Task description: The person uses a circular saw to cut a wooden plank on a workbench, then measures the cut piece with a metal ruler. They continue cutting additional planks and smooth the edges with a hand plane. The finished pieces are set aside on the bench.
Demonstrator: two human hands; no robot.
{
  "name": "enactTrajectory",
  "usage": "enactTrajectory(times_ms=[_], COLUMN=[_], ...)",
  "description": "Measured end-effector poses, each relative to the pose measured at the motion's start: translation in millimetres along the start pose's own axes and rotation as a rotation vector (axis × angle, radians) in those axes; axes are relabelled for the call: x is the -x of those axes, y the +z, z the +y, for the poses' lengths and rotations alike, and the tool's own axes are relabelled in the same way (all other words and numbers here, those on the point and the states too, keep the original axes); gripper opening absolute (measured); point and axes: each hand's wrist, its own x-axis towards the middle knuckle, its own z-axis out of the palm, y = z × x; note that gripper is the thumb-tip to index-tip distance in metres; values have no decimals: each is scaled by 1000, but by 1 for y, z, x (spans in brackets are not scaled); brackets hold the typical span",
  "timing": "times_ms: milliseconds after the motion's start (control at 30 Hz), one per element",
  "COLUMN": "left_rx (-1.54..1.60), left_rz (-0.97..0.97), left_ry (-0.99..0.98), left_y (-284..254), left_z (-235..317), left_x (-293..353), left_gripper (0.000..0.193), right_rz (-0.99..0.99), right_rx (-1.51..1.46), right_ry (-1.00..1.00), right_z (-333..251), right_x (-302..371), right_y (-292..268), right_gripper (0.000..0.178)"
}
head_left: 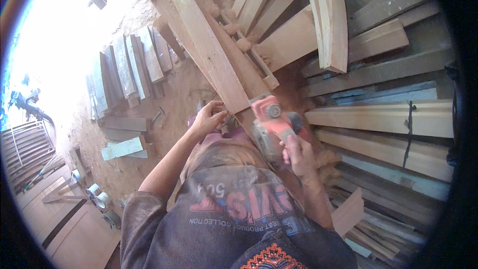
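My right hand [297,155] is wrapped round the rear handle of a red and grey electric hand planer [273,110]. The planer is slightly blurred and sits beside the near end of a long, pale wooden plank [209,50]. That plank lies slantwise on a wider wooden board, which serves as a bench top [251,82]. My left hand [211,119] is just left of the plank's near end, fingers bent and thumb apart from them. I see nothing held in it, and whether it touches the wood I cannot tell.
Wood shavings [244,45] lie along the bench's right side. Cut timber pieces [328,25] are piled at the far right, with long beams [378,119] stacked nearer. On the left, short boards [124,67] rest on the dusty ground near a hammer [158,115].
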Motion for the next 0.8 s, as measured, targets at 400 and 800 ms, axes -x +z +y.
enactTrajectory(times_ms=[400, 800], left_rx=[-43, -71], left_rz=[-25, -75], left_ry=[160, 160], left_y=[0, -19], left_z=[-3, 9], left_x=[-6, -16], left_gripper=[40, 38], right_rz=[-95, -166], right_rx=[171, 353], right_ry=[-272, -378], right_z=[-96, -185], right_x=[-131, -239], right_y=[111, 167], right_gripper=[49, 56])
